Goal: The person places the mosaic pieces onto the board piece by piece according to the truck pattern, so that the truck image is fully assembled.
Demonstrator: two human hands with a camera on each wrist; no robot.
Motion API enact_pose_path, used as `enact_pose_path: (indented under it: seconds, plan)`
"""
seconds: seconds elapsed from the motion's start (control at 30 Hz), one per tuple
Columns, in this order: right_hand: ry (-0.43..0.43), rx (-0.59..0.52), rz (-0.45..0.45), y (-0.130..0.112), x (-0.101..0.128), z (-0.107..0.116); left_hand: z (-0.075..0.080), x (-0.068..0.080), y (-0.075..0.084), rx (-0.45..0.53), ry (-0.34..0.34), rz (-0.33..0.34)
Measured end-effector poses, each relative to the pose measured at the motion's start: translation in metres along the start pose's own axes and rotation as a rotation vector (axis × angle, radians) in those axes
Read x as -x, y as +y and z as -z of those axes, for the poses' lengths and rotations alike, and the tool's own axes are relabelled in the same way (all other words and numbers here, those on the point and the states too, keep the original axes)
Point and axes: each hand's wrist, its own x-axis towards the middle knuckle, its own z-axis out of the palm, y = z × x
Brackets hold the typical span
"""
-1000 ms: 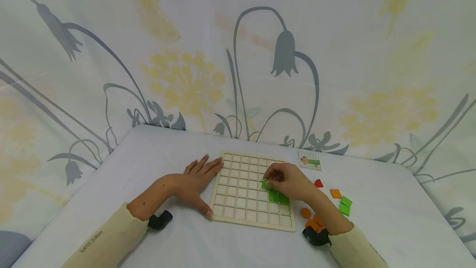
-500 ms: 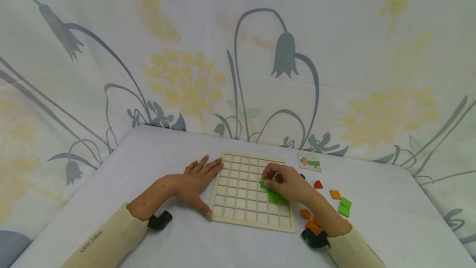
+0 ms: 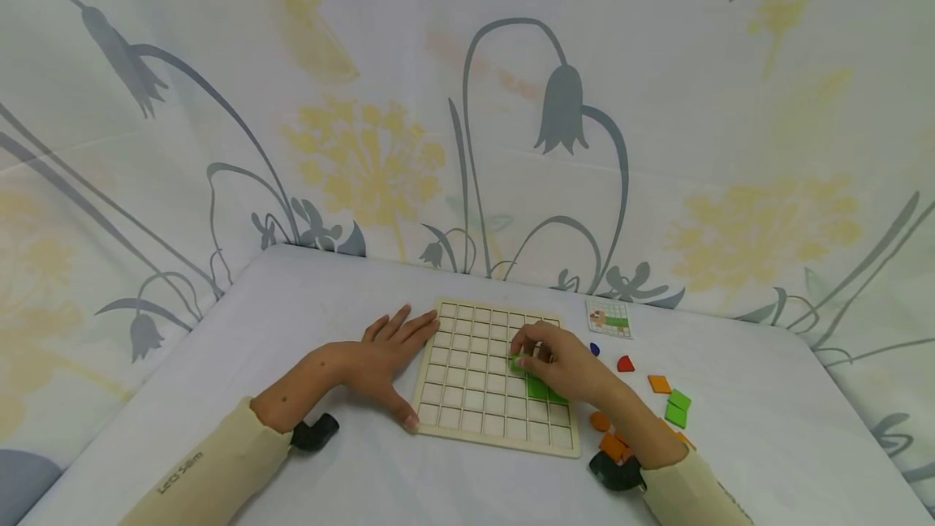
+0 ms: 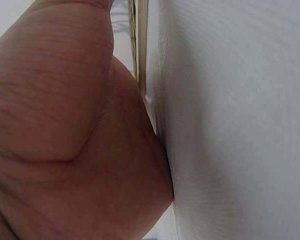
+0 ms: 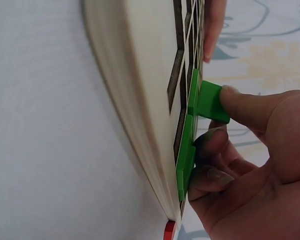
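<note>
A wooden grid board lies on the white table. My left hand rests with spread fingers along its left edge, the thumb touching the near corner. Above the right part of the grid, my right hand pinches a green square tile between thumb and finger, tilted up from the board in the right wrist view. Just beside it, green tiles sit in the grid cells, partly hidden by that hand. The left wrist view is mostly filled by the left palm resting on the cloth.
A small picture card lies beyond the board's right corner. To the right are a blue piece, a red piece, an orange square, loose green tiles and several orange pieces near the right wrist. Patterned fabric hangs behind.
My right hand has shifted slightly left over the grid with the green tile, uncovering a blue piece beyond the wrist. My left hand has stayed in place.
</note>
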Motion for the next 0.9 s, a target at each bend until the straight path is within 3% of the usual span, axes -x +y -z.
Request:
enact_pose_path:
  seconds: [0.63,0.9]
  plan:
    - [0.052,0.056,-0.105,-0.0010,0.0028,-0.0023,0.0008,-0.0004,0.0003,-0.005,-0.003,-0.001]
    - [0.071,0.077,-0.101,-0.0034,0.0039,-0.0025,0.0012,-0.0001,0.0010,-0.009,0.000,0.002]
